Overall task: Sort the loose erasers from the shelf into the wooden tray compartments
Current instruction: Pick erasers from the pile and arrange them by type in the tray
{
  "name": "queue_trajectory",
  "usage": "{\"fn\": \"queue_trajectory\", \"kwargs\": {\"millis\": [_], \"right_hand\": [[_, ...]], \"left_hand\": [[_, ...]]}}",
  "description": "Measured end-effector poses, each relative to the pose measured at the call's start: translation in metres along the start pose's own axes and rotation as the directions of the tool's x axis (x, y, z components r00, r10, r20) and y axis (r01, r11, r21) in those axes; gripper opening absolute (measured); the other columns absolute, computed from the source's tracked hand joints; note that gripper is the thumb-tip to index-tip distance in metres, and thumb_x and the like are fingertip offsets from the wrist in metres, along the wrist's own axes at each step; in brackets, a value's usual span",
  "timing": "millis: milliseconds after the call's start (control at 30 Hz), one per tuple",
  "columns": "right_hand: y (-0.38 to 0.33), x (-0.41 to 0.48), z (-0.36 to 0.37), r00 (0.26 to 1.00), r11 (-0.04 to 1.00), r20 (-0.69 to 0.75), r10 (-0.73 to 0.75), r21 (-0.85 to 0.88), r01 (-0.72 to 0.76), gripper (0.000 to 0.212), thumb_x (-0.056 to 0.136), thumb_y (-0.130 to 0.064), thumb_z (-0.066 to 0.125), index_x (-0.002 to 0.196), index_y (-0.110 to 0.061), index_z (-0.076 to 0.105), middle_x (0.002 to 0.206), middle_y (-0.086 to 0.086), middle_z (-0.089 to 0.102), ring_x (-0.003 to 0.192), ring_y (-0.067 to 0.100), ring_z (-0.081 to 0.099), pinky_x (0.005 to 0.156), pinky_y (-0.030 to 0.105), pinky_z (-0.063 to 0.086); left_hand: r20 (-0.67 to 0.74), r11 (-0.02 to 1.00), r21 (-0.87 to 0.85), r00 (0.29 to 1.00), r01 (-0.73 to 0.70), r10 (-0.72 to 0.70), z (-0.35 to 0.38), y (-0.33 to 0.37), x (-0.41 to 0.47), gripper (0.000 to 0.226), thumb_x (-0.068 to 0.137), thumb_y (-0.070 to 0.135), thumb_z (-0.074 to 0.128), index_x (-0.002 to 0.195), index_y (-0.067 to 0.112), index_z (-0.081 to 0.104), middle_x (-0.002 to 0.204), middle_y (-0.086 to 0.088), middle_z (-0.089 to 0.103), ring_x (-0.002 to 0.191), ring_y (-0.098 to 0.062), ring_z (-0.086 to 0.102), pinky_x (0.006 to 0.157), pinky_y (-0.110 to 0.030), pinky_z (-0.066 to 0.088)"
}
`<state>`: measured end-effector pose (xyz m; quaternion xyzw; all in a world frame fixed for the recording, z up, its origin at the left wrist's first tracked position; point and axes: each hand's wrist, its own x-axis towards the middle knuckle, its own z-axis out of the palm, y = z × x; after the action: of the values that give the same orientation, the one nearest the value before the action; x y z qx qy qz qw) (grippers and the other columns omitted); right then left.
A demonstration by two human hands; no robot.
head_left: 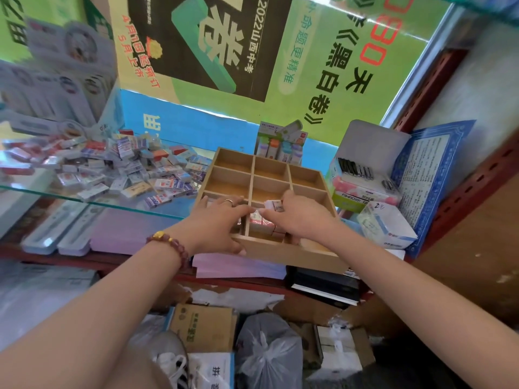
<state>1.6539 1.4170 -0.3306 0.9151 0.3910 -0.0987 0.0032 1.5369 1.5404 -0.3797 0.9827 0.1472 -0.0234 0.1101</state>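
Both hands are down in the wooden tray (283, 252) at the centre of the frame. The left hand (217, 221), with a ring and a beaded bracelet (168, 242) on its wrist, lies over the near-left compartment, fingers spread and thumb hooked on the front wall. The right hand (297, 217) pinches a white eraser (273, 204) between thumb and fingertips, just above the near-middle compartment, where pink and white erasers (265, 226) are already packed. The far compartments look bare. The loose pile of erasers (118, 167) covers the glass shelf (84, 200) at centre left, beside the tray.
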Motion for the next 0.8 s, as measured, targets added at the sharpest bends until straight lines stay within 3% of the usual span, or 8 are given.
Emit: {"fn": "queue_trajectory", "kwargs": {"millis": [100, 167, 233, 333, 433, 600, 667, 800], "right_hand": [[0.004, -0.003, -0.007, 0.990, 0.997, -0.132, -0.049, -0.061, 0.041, 0.062, 0.089, -0.066, 0.038, 0.117, -0.011, 0.046, 0.089, 0.001, 0.059, 0.075, 0.019, 0.058, 0.052, 0.029, 0.040], [0.012, -0.003, -0.011, 0.985, 0.997, -0.149, -0.082, -0.005, 0.082, 0.061, 0.090, -0.066, 0.036, 0.117, -0.012, 0.045, 0.088, 0.000, 0.061, 0.075, 0.016, 0.059, 0.059, 0.032, 0.048], [0.019, -0.004, -0.013, 0.991, 0.992, -0.088, -0.103, 0.063, 0.109, 0.064, 0.090, -0.066, 0.034, 0.121, -0.011, 0.044, 0.086, -0.002, 0.065, 0.073, 0.013, 0.062, 0.068, 0.035, 0.054], [0.021, -0.009, -0.008, 0.989, 0.987, 0.057, -0.133, 0.100, 0.127, 0.069, 0.092, -0.064, 0.030, 0.131, -0.008, 0.035, 0.079, -0.004, 0.067, 0.061, 0.012, 0.062, 0.060, 0.030, 0.054], [0.021, -0.013, -0.002, 0.983, 0.980, 0.060, -0.174, 0.107, 0.167, 0.071, 0.093, -0.063, 0.027, 0.138, -0.008, 0.028, 0.082, -0.001, 0.064, 0.066, 0.012, 0.062, 0.071, 0.035, 0.056], [0.026, -0.017, -0.004, 0.982, 0.962, 0.075, -0.175, 0.226, 0.154, 0.061, 0.095, -0.059, 0.031, 0.131, -0.010, 0.031, 0.061, -0.008, 0.058, 0.057, 0.008, 0.060, 0.068, 0.030, 0.052], [0.026, -0.019, -0.007, 0.980, 0.951, 0.032, -0.195, 0.252, 0.181, 0.053, 0.093, -0.057, 0.041, 0.125, -0.016, 0.035, 0.074, -0.011, 0.061, 0.062, 0.005, 0.058, 0.063, 0.026, 0.050], [0.011, -0.017, -0.010, 0.952, 0.887, -0.172, -0.254, 0.351, 0.300, 0.053, 0.083, -0.048, 0.065, 0.128, -0.026, 0.045, 0.099, -0.009, 0.060, 0.088, 0.009, 0.059, 0.073, 0.021, 0.049]], "left_hand": [[-0.008, 0.999, -0.042, 1.000, 0.005, -0.005, -0.002, 0.000, -0.003, 0.084, 0.078, 0.049, 0.068, 0.145, 0.037, 0.019, 0.154, 0.005, 0.021, 0.141, -0.020, 0.020, 0.116, -0.052, 0.008], [-0.014, 0.997, -0.074, 1.000, 0.004, -0.005, -0.004, -0.001, -0.005, 0.081, 0.079, 0.047, 0.067, 0.145, 0.035, 0.022, 0.153, 0.005, 0.025, 0.139, -0.020, 0.021, 0.116, -0.051, 0.008], [-0.015, 0.996, -0.085, 1.000, -0.001, -0.001, -0.004, -0.003, -0.007, 0.079, 0.079, 0.046, 0.067, 0.144, 0.035, 0.024, 0.150, 0.005, 0.029, 0.138, -0.019, 0.024, 0.116, -0.050, 0.009], [-0.039, 0.996, -0.094, 0.999, 0.005, -0.009, -0.005, -0.005, -0.011, 0.077, 0.079, 0.047, 0.068, 0.143, 0.036, 0.026, 0.151, 0.007, 0.028, 0.139, -0.017, 0.023, 0.116, -0.049, 0.007], [-0.068, 0.995, -0.096, 0.997, 0.030, -0.037, -0.012, -0.008, -0.015, 0.078, 0.079, 0.047, 0.068, 0.143, 0.036, 0.026, 0.153, 0.005, 0.023, 0.142, -0.018, 0.018, 0.116, -0.051, -0.001], [-0.095, 0.983, -0.167, 0.991, 0.076, -0.093, -0.020, -0.016, -0.024, 0.084, 0.076, 0.047, 0.071, 0.144, 0.034, 0.024, 0.155, 0.002, 0.018, 0.142, -0.020, 0.017, 0.117, -0.046, 0.013], [-0.112, 0.972, -0.225, 0.989, 0.072, -0.099, -0.022, -0.018, -0.031, 0.085, 0.076, 0.044, 0.073, 0.145, 0.033, 0.023, 0.154, 0.003, 0.019, 0.141, -0.020, 0.019, 0.115, -0.041, 0.020], [-0.116, 0.962, -0.258, 0.986, 0.088, -0.122, -0.019, -0.030, -0.046, 0.090, 0.073, 0.038, 0.076, 0.145, 0.032, 0.023, 0.152, 0.004, 0.025, 0.136, -0.017, 0.027, 0.111, -0.036, 0.029]]}}
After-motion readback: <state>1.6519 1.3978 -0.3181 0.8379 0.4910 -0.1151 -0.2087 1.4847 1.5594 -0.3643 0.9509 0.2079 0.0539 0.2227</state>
